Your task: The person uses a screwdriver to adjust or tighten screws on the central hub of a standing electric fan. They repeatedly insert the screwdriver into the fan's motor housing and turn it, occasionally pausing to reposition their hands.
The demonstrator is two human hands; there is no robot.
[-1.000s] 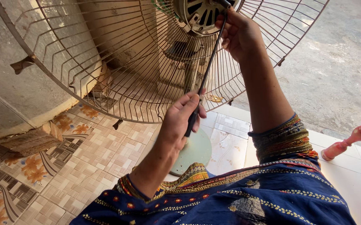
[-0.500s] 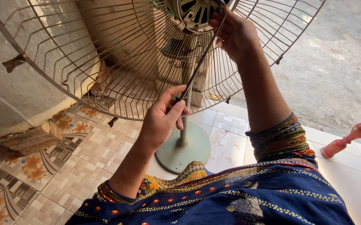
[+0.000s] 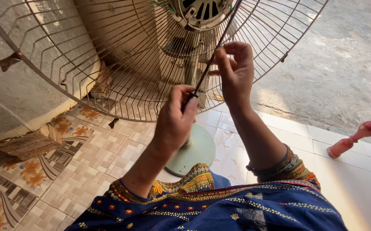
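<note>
In the head view, a long dark screwdriver (image 3: 213, 55) is held slanting up across the rear wire guard (image 3: 121, 64) of a pedestal fan, its tip reaching toward the motor housing (image 3: 202, 10) at the top edge. The handle end is clamped in the fingers (image 3: 189, 102) of the left hand (image 3: 175, 122), closed tight around it. The shaft is pinched higher up by the right hand (image 3: 237, 70), thumb and fingers drawn together on it (the exact contact is partly hidden by the wires).

The fan's round pale-green base (image 3: 194, 152) is seen standing on the floor (image 3: 87, 162), just beyond the person's lap, near the edge where patterned tiles meet plain ones. A worn brick (image 3: 29, 143) lies against the wall at the left edge of the floor. A red turned leg (image 3: 356, 137) is seen at the right edge. No containers, packages or labels are shown.
</note>
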